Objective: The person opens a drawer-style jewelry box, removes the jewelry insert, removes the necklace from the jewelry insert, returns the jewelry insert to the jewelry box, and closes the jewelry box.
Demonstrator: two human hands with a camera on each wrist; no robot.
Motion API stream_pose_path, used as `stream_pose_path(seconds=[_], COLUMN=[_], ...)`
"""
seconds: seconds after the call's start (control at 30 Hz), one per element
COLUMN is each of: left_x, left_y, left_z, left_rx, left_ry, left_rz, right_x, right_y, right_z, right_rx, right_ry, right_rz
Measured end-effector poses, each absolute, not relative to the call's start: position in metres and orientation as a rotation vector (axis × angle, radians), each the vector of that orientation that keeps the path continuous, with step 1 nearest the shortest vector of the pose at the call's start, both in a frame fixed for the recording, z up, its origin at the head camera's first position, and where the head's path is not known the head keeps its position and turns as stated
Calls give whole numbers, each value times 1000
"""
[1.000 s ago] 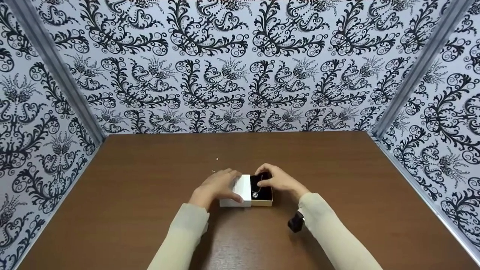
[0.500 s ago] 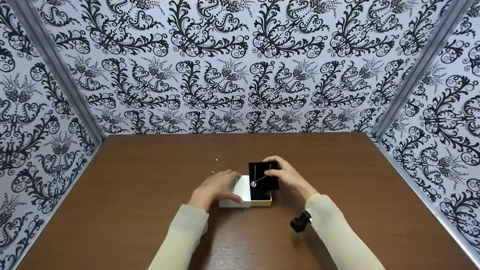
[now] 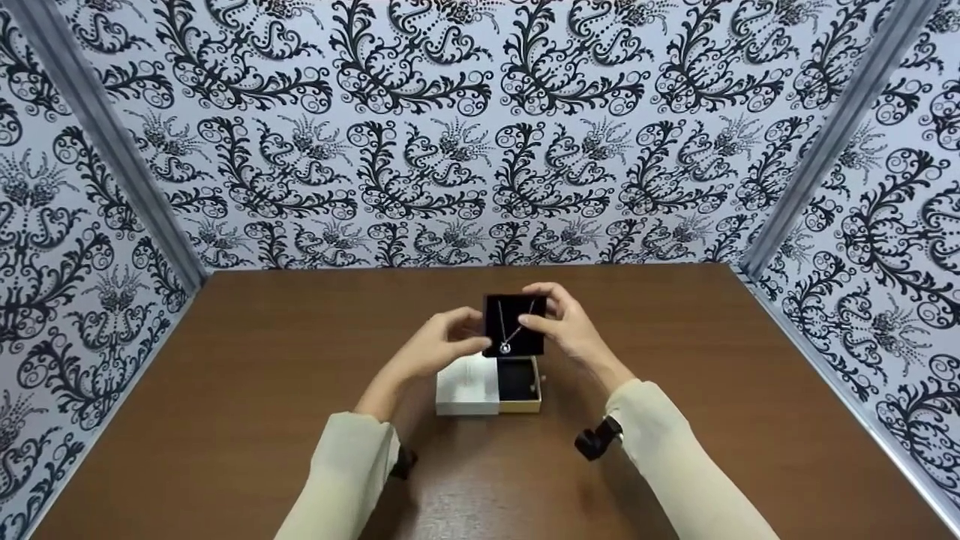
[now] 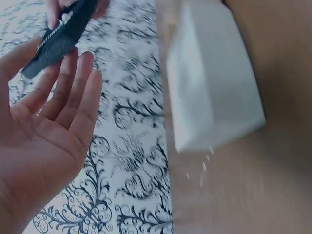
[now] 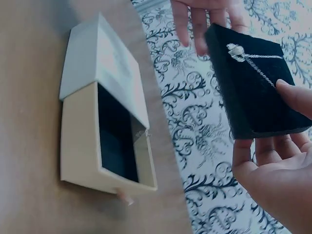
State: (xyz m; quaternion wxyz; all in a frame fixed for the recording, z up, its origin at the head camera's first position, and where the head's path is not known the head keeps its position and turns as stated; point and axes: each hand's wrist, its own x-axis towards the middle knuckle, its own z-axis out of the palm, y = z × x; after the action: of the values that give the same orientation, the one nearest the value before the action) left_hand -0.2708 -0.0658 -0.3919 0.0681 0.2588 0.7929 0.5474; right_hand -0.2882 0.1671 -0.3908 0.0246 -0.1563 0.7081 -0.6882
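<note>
My right hand (image 3: 574,326) holds a black jewellery pad (image 3: 513,313), thumb on its face and fingers behind. A silver-coloured necklace (image 5: 263,73) with a round sparkling pendant (image 3: 505,348) is mounted on the pad. At the pad's left edge is my left hand (image 3: 435,345), thumb and fingertips close to or touching it, with the fingers fairly straight in the left wrist view. Below both hands stands a jewellery box: a white sleeve (image 3: 467,386) with a cream drawer (image 5: 80,139) pulled partly out to the right. Black lining (image 5: 114,136) shows inside the drawer.
The box stands on a brown wooden table (image 3: 300,360). Walls with a black scroll pattern (image 3: 450,150) enclose the back and sides. Black wrist cameras (image 3: 598,441) hang below both sleeves. Small pale specks (image 4: 204,168) lie by the box.
My right hand has lifted the pad with the necklace out of the drawer, up and slightly left. My left hand has left the white sleeve and moved up to the pad's left edge.
</note>
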Motion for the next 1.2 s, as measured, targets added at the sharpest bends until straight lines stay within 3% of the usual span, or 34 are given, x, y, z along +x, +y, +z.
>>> stream_pose_path(seconds=[0.23,0.53,0.8,1.2], left_x=[-264,-263,-263,-258], left_y=[-48,-36,-28,-32], left_z=[-389,-396,-404,-407], left_rx=[494,258,267,262], left_ry=[2477,2733,2709,2731], left_rz=[1831,1916,1930,1755], right_x=[-278,-268,-269,-282], right_y=[149,137,132,143], right_z=[-389,-393,-389,-365], right_rx=[-517,-455,-427,-317], right_ry=[2594,3223,3115,2494], right_rz=[-2057,-1495,-1324,-1806])
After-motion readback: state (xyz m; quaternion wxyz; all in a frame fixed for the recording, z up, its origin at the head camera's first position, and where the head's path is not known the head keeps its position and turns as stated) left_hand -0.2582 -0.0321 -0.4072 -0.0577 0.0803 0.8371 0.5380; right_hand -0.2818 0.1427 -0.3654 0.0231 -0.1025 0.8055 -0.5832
